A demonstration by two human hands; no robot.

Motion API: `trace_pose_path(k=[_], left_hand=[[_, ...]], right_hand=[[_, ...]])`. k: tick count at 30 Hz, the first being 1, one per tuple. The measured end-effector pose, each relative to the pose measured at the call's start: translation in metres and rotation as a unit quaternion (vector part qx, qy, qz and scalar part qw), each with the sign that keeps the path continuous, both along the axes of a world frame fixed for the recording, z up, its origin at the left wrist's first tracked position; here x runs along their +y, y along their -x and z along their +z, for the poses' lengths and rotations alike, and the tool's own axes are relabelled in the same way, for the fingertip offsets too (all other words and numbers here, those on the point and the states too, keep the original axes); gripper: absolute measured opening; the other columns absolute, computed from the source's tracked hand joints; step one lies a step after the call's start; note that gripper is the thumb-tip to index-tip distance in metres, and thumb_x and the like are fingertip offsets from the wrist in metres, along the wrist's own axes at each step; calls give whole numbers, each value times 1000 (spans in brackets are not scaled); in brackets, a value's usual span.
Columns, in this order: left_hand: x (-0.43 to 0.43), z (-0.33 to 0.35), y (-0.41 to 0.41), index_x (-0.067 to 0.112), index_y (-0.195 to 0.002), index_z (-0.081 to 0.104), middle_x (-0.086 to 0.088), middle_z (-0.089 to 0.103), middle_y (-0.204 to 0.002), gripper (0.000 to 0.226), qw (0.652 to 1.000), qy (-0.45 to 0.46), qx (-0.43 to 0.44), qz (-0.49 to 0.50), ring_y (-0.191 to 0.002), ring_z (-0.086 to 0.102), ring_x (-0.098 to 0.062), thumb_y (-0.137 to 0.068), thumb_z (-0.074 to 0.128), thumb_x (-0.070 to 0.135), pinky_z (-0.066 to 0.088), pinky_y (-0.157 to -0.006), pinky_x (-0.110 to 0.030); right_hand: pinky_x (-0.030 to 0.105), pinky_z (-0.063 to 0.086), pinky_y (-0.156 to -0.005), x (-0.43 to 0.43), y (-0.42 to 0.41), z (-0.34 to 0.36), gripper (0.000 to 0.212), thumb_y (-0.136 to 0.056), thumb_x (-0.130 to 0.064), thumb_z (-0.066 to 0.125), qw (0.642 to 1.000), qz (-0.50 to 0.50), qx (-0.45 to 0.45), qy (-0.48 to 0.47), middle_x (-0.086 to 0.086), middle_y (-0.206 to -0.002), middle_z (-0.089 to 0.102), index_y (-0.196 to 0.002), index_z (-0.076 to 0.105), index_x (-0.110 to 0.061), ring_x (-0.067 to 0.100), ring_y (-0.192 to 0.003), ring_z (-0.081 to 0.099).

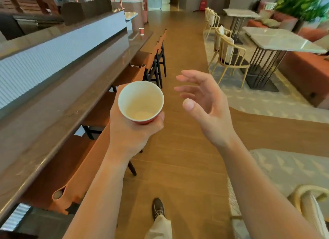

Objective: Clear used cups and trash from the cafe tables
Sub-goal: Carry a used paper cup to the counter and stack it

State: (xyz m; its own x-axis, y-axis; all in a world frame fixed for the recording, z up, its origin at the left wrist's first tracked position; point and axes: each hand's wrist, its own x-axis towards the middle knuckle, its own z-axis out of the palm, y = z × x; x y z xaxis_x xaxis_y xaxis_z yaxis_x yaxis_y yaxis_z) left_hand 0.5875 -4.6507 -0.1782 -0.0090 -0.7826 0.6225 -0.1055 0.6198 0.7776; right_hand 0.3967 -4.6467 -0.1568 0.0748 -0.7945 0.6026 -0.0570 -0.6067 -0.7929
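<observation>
Head view showed the small red paper cup with a white inside (140, 101) upright in the left hand (131, 130), whose grip wrapped its lower wall; the cup looked empty but for a pale film. The right hand (204, 103) hung open beside it, holding nothing. To carry well, I judged, the cup should stay level. The free hand could take the second small red paper cup (141, 31), standing far ahead on the long glossy brown worktop (53, 117); nesting the two would spare a hand. A row of tan leather chairs (58, 169) lined it, the wooden plank floor (179, 48) ran ahead, and pale marble-topped tables (277, 40) stood to the right.
</observation>
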Motion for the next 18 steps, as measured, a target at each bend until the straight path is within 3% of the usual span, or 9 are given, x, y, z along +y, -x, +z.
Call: trace_pose_path(k=[10,14,18], left_hand=[[-277,28,26,38,-121,47,43,59,-112,60,1000,19,-5,-4,-113,59,11,-71,79,36,47,-89,-5],[-360,22,40,27,-125,51,24,61,-115,62,1000,5,-17,-6,-112,61,6,-71,80,36,48,-89,-7],[-445,8,62,30,-125,50,13,61,-118,62,1000,-12,-21,-14,-114,61,1,-71,80,37,50,-90,-10]], right_hand=[[39,53,-101,-266,27,34,76,-88,-65,69,999,-17,23,27,11,-138,60,-138,51,-11,28,-122,66],[40,52,-101,-347,41,25,77,-89,-63,68,1000,-23,19,8,11,-138,61,-139,51,-7,29,-122,65],[41,52,-101,-433,62,9,77,-88,-64,69,1000,-20,9,-3,11,-139,60,-139,51,-9,29,-123,65]])
